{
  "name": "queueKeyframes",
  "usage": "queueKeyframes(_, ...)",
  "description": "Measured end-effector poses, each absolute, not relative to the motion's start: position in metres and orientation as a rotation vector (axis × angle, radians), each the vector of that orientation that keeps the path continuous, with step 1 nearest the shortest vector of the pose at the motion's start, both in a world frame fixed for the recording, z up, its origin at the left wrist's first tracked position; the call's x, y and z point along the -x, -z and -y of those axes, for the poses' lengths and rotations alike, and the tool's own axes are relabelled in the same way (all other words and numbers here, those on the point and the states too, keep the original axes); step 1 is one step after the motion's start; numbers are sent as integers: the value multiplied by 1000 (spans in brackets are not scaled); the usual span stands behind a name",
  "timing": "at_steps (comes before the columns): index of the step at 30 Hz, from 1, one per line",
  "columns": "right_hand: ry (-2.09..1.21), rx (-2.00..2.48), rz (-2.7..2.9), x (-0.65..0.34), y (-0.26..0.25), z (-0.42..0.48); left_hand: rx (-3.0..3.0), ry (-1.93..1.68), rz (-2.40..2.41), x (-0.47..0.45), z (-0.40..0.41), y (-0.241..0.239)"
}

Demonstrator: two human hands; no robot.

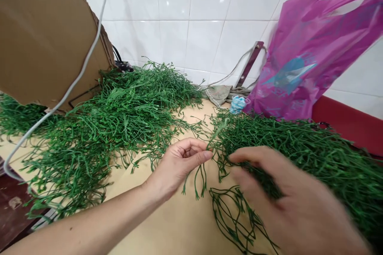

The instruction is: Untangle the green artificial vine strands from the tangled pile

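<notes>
My left hand pinches a thin green artificial plant stem between thumb and fingertips, over the middle of the tan tabletop. Its strands hang below the fingers, and a paler, blurred tip points up to the right. Close on the right is my right hand, smeared by motion, its thumb and index finger curved apart. No held thing shows between them. Below both hands lies a loose tangle of dark green looped stems. A large heap of dark green stems spreads behind and beside the right hand.
Another big heap of green stems fills the left and back. A cardboard box stands at upper left, with a white cable before it. A pink plastic bag, a blue-white crumpled item and a metal bar are near the tiled wall.
</notes>
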State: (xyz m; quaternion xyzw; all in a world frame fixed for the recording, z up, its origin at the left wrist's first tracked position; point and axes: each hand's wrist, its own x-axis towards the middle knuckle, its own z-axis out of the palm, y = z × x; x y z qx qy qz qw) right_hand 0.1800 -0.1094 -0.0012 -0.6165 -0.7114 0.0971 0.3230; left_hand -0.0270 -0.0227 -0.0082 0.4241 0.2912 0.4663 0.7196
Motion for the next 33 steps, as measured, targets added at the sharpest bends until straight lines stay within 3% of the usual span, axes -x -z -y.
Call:
queueKeyframes(3, -573, 1663, 1771, -119, -25, 87, -988, -977, -622, 26, 27, 7)
queueKeyframes(9, -1135, 1499, 1413, -117, -7, 86, -1037, -870, -617, 24, 31, 5)
queueKeyframes(21, -1293, 1414, 1534, -131, -7, 81, -1166, -881, -662, 25, 27, 10)
queueKeyframes(25, -1209, 1533, 1624, -131, -7, 85, -1215, -893, -678, 24, 27, 11)
queueKeyframes(33, -1160, 1355, 1690, -132, -18, 79, -718, -787, -579, 24, 28, 14)
